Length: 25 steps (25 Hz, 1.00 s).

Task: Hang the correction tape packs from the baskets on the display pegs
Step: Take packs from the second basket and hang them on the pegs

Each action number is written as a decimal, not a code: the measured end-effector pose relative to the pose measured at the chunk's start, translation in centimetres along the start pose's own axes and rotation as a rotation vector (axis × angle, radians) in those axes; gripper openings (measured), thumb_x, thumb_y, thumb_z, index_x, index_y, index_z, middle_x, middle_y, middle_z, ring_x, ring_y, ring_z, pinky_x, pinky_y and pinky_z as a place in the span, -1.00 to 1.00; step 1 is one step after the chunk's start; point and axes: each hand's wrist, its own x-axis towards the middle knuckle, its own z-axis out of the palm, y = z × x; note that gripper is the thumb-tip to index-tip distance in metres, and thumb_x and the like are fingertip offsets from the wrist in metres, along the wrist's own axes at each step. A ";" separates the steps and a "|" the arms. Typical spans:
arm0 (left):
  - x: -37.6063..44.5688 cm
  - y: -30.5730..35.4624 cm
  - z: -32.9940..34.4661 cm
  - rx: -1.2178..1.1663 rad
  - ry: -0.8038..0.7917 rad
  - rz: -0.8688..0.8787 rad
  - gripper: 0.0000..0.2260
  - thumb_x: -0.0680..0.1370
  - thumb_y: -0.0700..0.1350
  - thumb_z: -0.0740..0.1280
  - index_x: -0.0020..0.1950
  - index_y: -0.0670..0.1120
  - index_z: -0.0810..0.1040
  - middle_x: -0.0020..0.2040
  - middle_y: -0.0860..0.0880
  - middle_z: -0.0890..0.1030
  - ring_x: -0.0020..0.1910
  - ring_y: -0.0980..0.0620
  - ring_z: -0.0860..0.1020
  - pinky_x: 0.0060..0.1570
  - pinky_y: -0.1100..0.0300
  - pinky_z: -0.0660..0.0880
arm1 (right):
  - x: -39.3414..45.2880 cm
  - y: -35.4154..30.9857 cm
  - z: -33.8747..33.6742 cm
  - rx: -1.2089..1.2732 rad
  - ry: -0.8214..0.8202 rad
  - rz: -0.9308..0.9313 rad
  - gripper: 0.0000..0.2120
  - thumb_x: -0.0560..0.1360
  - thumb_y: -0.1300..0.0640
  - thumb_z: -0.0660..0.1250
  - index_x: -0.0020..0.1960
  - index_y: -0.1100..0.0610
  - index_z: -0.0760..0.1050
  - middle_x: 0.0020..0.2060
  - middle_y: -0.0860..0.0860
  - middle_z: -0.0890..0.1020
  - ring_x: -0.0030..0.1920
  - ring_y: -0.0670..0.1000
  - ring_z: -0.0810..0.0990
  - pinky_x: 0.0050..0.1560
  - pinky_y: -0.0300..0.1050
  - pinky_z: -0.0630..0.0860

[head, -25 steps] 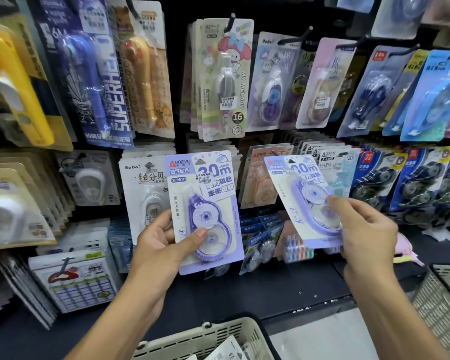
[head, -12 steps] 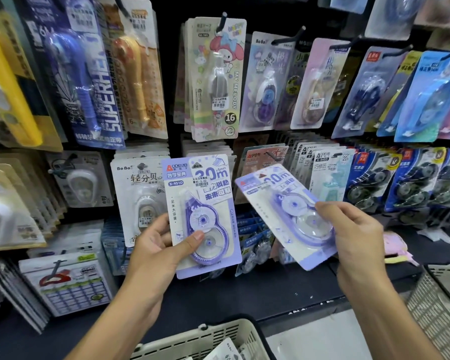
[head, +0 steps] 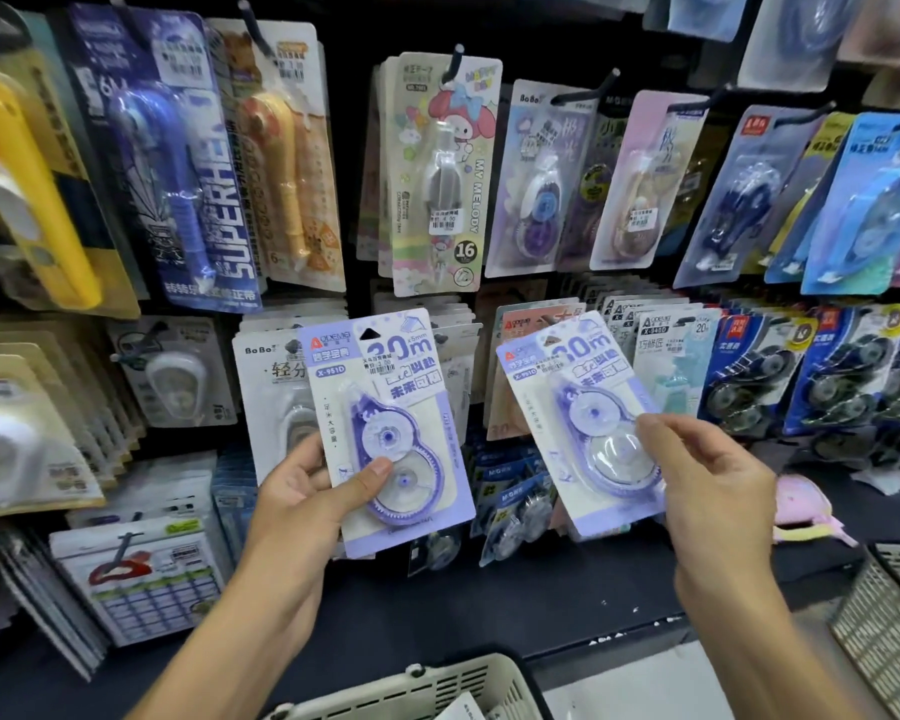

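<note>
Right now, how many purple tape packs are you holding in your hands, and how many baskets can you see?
Purple-and-white carded correction tape packs in hand: 2, one in the left hand at, one in the right hand at
Cream plastic slatted baskets: 2, at and
Total: 4

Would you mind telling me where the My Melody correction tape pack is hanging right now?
In the head view, the My Melody pack hangs on an upper-row peg at centre, above the purple pack in the left hand.

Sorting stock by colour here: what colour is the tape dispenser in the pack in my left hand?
Purple with clear wheels, on the left pack; the head view shows it.
</note>
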 end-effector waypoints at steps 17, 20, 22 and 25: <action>0.0 -0.4 0.1 -0.004 -0.028 -0.025 -0.57 0.38 -0.22 0.45 0.26 -0.10 0.60 0.13 -0.11 0.73 0.09 -0.09 0.71 0.00 0.13 0.67 | -2.2 1.3 2.0 -0.048 -0.352 0.276 -0.54 0.51 0.25 0.47 0.32 -0.04 0.44 0.16 -0.02 0.64 0.06 0.04 0.69 0.01 -0.02 0.63; -0.8 -0.9 1.2 -0.010 -0.188 -0.082 -0.60 0.43 -0.20 0.42 0.28 -0.07 0.57 0.17 -0.08 0.72 0.11 -0.09 0.71 -0.05 0.11 0.68 | -6.0 2.3 4.2 -0.037 -0.804 0.303 -0.45 0.40 0.22 0.55 0.30 -0.10 0.47 0.02 -0.03 0.74 -0.02 0.01 0.73 -0.12 -0.10 0.65; -1.3 -0.9 1.7 0.090 -0.239 -0.061 -0.67 0.48 -0.15 0.41 0.25 0.00 0.58 0.14 0.04 0.72 0.10 -0.03 0.71 -0.10 0.21 0.65 | -7.0 2.6 4.8 -0.077 -0.807 0.207 -0.55 0.42 0.21 0.53 0.22 -0.12 0.52 0.01 -0.05 0.75 -0.05 0.02 0.73 -0.27 -0.11 0.63; -0.9 -0.1 0.2 0.751 -0.038 0.237 -0.77 0.57 -0.06 0.42 0.20 0.16 0.56 0.13 0.38 0.56 0.12 0.24 0.56 0.03 0.37 0.45 | -4.6 1.1 3.9 0.112 -0.545 0.250 -0.65 0.46 0.27 0.47 0.20 0.04 0.55 -0.02 0.03 0.75 -0.19 0.07 0.72 -0.47 -0.11 0.58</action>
